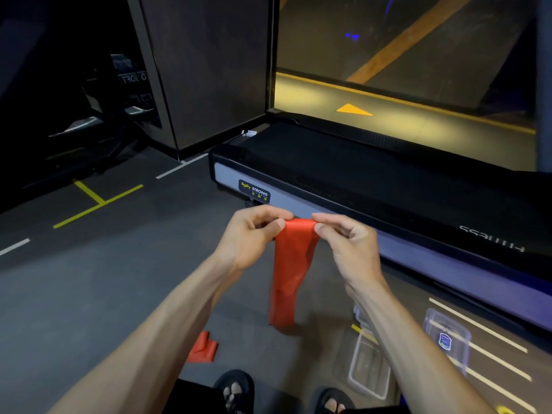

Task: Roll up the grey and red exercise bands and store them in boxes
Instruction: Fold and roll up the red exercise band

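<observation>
The red exercise band [291, 264] hangs down from both hands toward the floor. My left hand [254, 234] pinches its top left corner and my right hand [346, 240] pinches its top right corner, thumbs on the near side. The band's lower end [203, 348] lies folded on the floor by my left forearm. A clear plastic box [369, 369] sits open on the floor under my right forearm, with its clear lid [448, 339] lying to the right. No grey band shows.
A treadmill deck [373, 186] with a grey side rail runs across right in front of the hands. Dark gym floor with yellow and white lines lies to the left. My feet in sandals [236, 389] are at the bottom edge.
</observation>
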